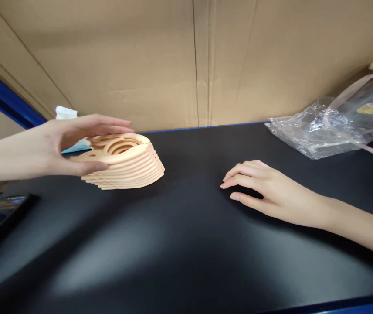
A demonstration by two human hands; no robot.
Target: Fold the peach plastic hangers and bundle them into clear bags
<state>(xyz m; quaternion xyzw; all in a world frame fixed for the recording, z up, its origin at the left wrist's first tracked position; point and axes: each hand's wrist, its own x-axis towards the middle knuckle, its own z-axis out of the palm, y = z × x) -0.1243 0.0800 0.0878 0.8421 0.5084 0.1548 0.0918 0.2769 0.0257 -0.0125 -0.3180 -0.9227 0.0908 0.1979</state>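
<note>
A neat stack of peach-coloured plastic hangers (130, 168), with curved edges and ring-like cut-outs on top, is at the left of the black table (186, 244). My left hand (72, 141) grips around its left part. The thumb presses on the near side and the fingers reach over the far side. The palm hides the stack's left end. To the right, apart from the stack, my right hand (265, 189) rests low over the tabletop, palm down, fingers loosely bent and thumb apart, with nothing in it.
Cardboard (124, 65) stands along the back edge. Clear plastic bags (317, 126) lie at the back right. A dark device with a screen (5, 213) is at the left edge. Behind my left hand is a white and light-blue packet (66, 112). A blue metal frame bar (13, 98) runs at the left.
</note>
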